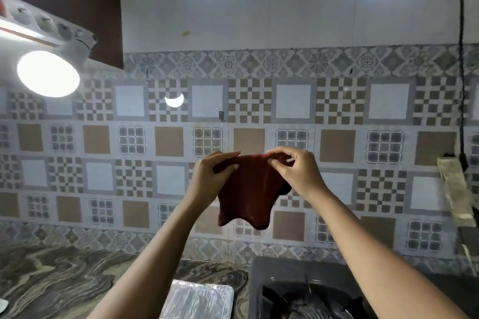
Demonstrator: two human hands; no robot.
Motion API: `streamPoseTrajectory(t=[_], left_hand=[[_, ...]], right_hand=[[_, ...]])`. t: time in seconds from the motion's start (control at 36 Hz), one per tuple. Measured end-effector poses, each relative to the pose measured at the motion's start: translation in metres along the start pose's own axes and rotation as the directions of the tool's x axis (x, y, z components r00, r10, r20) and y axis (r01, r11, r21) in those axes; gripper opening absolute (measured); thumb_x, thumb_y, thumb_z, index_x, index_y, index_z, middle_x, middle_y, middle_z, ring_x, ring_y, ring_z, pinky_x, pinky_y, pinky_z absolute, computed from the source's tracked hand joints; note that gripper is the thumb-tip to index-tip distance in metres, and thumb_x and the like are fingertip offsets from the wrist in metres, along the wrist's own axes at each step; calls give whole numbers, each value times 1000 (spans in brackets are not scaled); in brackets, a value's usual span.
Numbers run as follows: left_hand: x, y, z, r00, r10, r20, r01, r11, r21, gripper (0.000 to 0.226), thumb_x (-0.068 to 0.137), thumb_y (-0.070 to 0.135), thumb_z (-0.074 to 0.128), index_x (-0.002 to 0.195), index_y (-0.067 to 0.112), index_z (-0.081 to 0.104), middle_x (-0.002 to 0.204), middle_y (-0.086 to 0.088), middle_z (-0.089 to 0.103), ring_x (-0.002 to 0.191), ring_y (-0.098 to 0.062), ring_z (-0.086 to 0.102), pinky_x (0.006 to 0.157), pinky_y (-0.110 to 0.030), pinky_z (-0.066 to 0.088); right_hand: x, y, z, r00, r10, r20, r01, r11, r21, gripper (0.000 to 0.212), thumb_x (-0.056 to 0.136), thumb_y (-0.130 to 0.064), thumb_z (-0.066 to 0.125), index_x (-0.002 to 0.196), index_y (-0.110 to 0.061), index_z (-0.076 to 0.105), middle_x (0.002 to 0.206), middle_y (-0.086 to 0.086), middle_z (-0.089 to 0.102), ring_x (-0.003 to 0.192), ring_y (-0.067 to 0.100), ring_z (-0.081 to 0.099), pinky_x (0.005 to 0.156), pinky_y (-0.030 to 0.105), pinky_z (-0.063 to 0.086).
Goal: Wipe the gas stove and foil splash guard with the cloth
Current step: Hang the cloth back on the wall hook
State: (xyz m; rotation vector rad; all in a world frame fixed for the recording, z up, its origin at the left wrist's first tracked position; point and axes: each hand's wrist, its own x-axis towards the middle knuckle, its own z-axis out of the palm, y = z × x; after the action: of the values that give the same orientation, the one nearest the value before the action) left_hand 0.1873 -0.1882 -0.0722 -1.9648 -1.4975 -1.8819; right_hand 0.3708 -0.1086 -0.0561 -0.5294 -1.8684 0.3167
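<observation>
Aloft, left hand (207,176), right hand (298,171), both pinching cloth (248,194)

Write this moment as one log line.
left hand: pinches top edge of dark red cloth; right hand: pinches same edge; cloth: hangs clear of black gas stove; wiping: not begun

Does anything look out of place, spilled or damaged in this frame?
Only a small yellowish smudge on the plain white wall above the patterned tiles. Nothing looks spilled or broken. The left hand and right hand pinch the dark red cloth up in the air, clear of the stove.
</observation>
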Motion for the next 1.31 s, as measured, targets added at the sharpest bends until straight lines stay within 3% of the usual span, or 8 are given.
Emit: streamPoseTrajectory(t=[0.17,0.31,0.56,0.64,0.78,0.94,1.08,1.31], left_hand=[[61,-42,-12,998,-41,-46,41,999,3,28,81,10,68,106,22,70,87,16,64,84,0,60,73,-8,47],[99,-73,-19,995,-57,-86,62,996,61,27,82,9,66,105,23,70,90,15,63,89,-4,60,82,-21,51],[156,-103,-12,973,-89,-211,123,980,154,26,82,10,64,104,23,70,95,8,65,91,-11,61,82,-21,47],[182,-111,-11,964,-100,-246,144,975,169,25,82,11,63,104,22,71,99,6,67,90,-8,59,78,-15,42],[224,-130,-11,942,-131,-307,192,965,177,26,82,13,62,105,21,70,105,3,68,94,-12,59,80,-20,42],[260,-150,-10,929,-103,-356,176,968,180,25,81,12,61,102,20,71,104,0,70,96,-15,63,87,-29,50],[268,-173,0,940,-69,-333,148,965,217,25,80,6,61,100,17,71,103,-1,68,93,-13,59,83,-21,43],[255,-202,8,948,-10,-318,86,970,226,19,82,7,63,97,15,72,96,2,62,79,2,52,70,3,37]], right_hand=[[63,21,37,996,24,86,-20,999,-36,13,82,-13,67,90,-23,71,84,-19,65,83,-5,60,72,5,43],[104,40,61,989,-4,149,13,998,-62,12,80,-15,70,91,-19,72,84,-11,69,80,-1,62,69,5,44],[168,65,94,990,-100,100,111,988,-108,11,80,-13,69,91,-13,72,86,-3,71,75,-1,59,71,5,43],[197,72,104,994,-94,63,101,988,-117,11,80,-12,69,90,-15,71,87,-3,71,80,5,61,74,11,44],[236,84,128,992,-124,-28,117,977,-178,9,81,-12,67,90,-14,69,91,0,69,87,15,61,80,26,48],[270,95,153,983,-157,-90,128,953,-273,3,83,-9,64,85,-11,65,85,5,65,82,21,59,70,35,51],[269,114,171,966,-230,-116,173,913,-370,8,83,-5,61,88,-9,65,95,3,55,85,18,53,63,27,45],[257,137,190,938,-317,-142,228,871,-436,15,80,1,61,90,-10,66,93,6,58,88,24,56,64,38,55]])
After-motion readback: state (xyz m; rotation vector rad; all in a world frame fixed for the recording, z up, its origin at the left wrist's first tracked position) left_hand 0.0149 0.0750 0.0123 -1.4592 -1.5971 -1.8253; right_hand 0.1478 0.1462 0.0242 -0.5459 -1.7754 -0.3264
